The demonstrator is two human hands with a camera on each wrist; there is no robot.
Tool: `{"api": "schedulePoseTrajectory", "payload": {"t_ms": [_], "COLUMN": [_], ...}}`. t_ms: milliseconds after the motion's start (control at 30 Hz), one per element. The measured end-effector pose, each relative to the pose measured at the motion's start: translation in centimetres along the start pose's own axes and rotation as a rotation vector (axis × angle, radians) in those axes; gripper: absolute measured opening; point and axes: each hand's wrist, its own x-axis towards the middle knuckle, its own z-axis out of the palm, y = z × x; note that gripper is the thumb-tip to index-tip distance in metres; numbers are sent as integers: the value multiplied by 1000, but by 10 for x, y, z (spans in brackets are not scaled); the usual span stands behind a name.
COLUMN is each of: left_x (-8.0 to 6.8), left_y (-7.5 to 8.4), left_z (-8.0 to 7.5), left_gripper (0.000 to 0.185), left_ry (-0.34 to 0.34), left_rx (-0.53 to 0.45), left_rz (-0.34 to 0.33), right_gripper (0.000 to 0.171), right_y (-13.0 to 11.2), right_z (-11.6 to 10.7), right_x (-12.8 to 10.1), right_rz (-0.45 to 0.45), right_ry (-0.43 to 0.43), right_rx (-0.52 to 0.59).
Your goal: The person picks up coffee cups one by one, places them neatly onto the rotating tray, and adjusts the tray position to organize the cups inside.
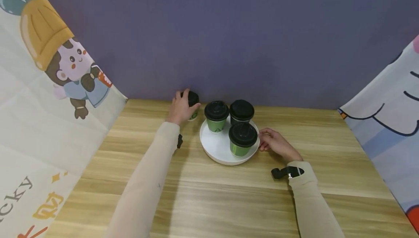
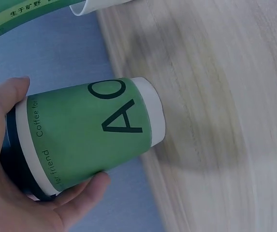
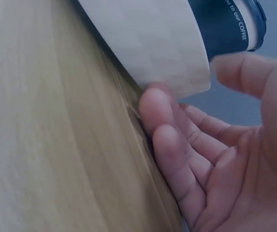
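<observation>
Clamping left grip (image 1: pixel 181 108) round green cup (image 2: pixel 90 133), right grip (image 1: pixel 274 144) relaxed, touching tray (image 1: pixel 216 147)

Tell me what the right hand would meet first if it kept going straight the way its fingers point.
The right hand points left at the round white tray, fingertips already at its rim. Pushing on, it would likely meet the nearest green paper cup with a black lid, though depth is uncertain.

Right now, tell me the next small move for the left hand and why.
Probably carry the green cup rightward onto the bare front-left part of the white tray. The left hand grips that cup beside the tray, three lidded cups already stand on it, and the right hand touches its rim.
</observation>
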Motion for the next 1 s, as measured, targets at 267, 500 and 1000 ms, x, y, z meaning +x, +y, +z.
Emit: {"api": "schedulePoseTrajectory", "payload": {"t_ms": [267,500,1000], "left_x": [-14,-34,-56], "left_y": [-6,-9,-2], "left_z": [4,6,12], "left_gripper": [84,84,77], "left_ry": [65,98,198], "left_rx": [-28,-84,-158], "left_rz": [23,17,-18], "right_gripper": [36,38,41], "right_y": [-1,-3,2], "right_z": [9,12,-8], "right_x": [-4,-9,18], "right_rz": [-7,-3,4], "right_ry": [38,33,-7], "right_rx": [45,40,-32]}}
